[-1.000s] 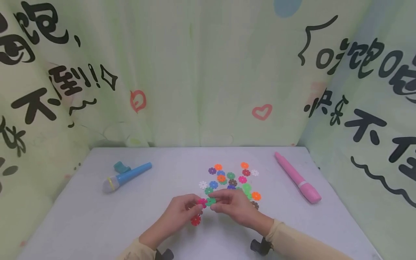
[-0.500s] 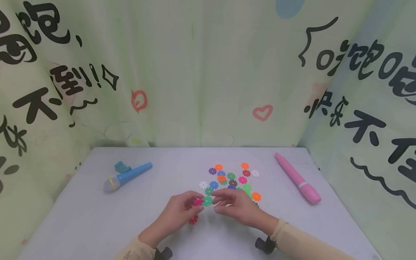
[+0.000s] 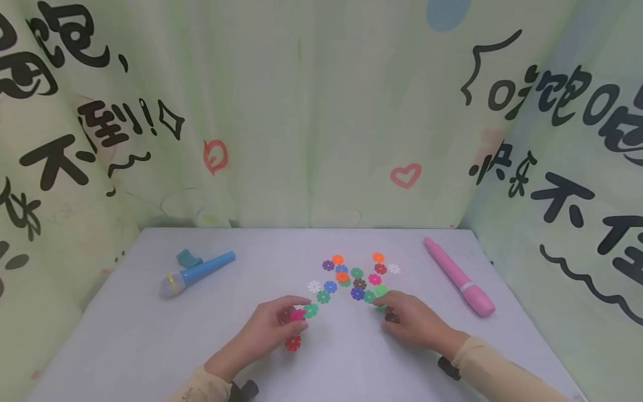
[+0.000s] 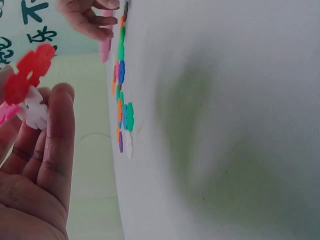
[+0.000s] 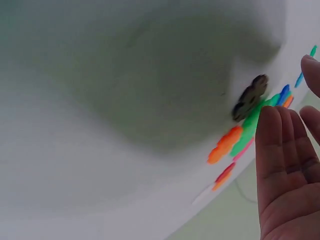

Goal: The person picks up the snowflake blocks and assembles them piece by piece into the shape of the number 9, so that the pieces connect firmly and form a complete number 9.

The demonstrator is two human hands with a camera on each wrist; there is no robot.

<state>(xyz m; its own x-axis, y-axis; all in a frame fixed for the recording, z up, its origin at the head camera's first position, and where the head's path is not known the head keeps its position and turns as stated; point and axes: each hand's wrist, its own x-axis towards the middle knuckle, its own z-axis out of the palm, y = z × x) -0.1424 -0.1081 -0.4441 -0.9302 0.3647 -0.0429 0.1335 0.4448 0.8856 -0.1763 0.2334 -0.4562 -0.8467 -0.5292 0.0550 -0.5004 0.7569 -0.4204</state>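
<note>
My left hand (image 3: 258, 329) pinches a small chain of joined plastic snowflake discs, with a pink disc (image 3: 297, 315), a green disc (image 3: 311, 310) and a red disc (image 3: 293, 343) showing. From the left wrist, a white disc (image 4: 36, 112) also appears in that chain beside the fingers. To the right, my right hand (image 3: 422, 322) reaches over the edge of the scattered discs, its fingers extended and holding nothing. A brown disc (image 5: 250, 97) lies on the table close by its fingertips, with green discs (image 5: 248, 127) just behind. Some of these are partly hidden by the hand.
Several loose discs spread across the middle of the white table (image 3: 150, 335), including a purple one (image 3: 329, 265) and a blue one (image 3: 330, 286). A blue toy microphone (image 3: 206, 269) with a teal piece (image 3: 188, 258) lies left; a pink wand-shaped toy (image 3: 459, 276) lies right.
My right hand has let go of the green disc and moved right to the scattered discs. My left hand has drawn slightly left, carrying the joined discs.
</note>
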